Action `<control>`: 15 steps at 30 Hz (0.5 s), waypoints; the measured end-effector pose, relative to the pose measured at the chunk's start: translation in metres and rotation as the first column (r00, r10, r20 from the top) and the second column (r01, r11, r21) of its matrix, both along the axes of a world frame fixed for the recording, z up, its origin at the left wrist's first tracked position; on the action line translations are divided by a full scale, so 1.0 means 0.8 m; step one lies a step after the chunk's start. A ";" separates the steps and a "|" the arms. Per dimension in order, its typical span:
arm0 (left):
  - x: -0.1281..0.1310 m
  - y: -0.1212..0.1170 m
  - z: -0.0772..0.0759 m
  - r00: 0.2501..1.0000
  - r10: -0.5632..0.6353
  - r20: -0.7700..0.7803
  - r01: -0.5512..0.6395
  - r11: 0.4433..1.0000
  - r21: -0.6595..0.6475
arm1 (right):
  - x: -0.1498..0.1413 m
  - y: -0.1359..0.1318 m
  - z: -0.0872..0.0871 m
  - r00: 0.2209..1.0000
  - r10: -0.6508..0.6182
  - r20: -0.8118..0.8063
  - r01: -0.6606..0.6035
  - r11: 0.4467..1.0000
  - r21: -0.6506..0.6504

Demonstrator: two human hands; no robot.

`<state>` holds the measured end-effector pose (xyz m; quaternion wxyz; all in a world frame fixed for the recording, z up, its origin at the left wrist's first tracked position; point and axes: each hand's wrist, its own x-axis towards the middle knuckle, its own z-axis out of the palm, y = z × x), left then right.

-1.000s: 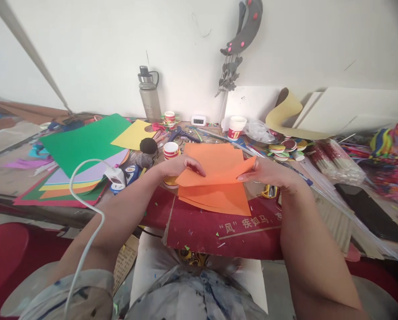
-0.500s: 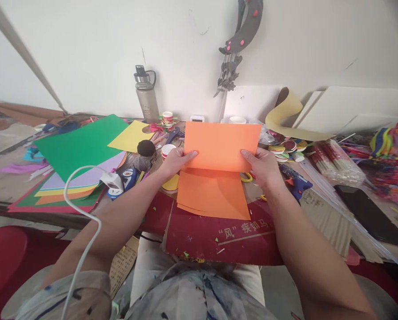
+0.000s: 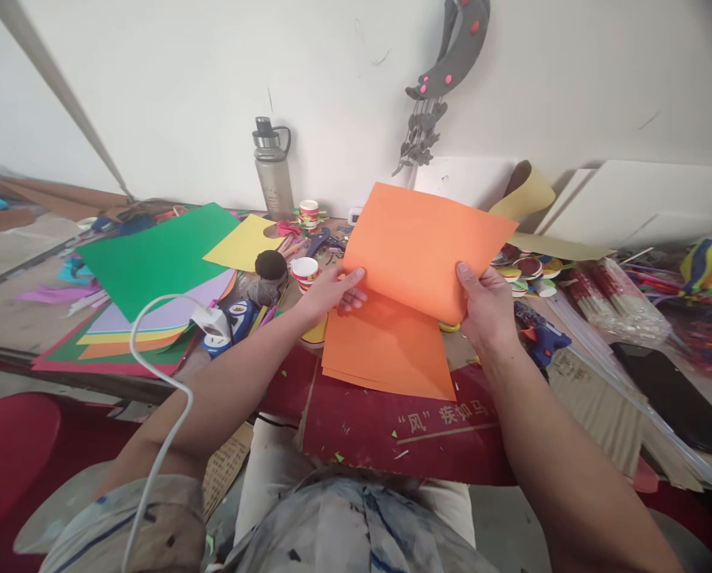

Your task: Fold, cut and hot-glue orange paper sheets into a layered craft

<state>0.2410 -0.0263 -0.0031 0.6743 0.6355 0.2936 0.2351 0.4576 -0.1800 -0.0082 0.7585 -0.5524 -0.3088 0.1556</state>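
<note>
An orange paper sheet (image 3: 424, 247) is lifted off a small stack of orange sheets (image 3: 385, 354) on the red table edge. My right hand (image 3: 485, 306) grips the raised sheet at its lower right, thumb on the front. My left hand (image 3: 330, 291) pinches its lower left corner, fingers behind the paper. The raised sheet tilts to the right and hides the cups behind it.
Left lie a green sheet (image 3: 158, 255), a yellow sheet (image 3: 243, 241) and stacked coloured paper. A grey bottle (image 3: 272, 169) stands at the wall. A white charger and cable (image 3: 211, 322), a small cup (image 3: 305, 270), a blue glue gun (image 3: 540, 338) and bundled sticks (image 3: 609, 302) surround the stack.
Both hands lifted the top orange sheet from nearly flat on the stack to upright, then raised and tilted it to the right.
</note>
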 end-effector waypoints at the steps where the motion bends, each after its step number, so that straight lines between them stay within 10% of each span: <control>1: 0.001 0.001 -0.002 0.999 -0.006 0.038 0.007 0.999 -0.048 | -0.001 -0.001 0.001 1.000 0.012 0.002 -0.012 1.000 -0.004; 15: 0.001 0.001 0.003 0.927 0.032 0.373 0.004 0.995 -0.097 | -0.005 -0.005 0.007 0.999 0.013 -0.052 -0.007 0.993 0.121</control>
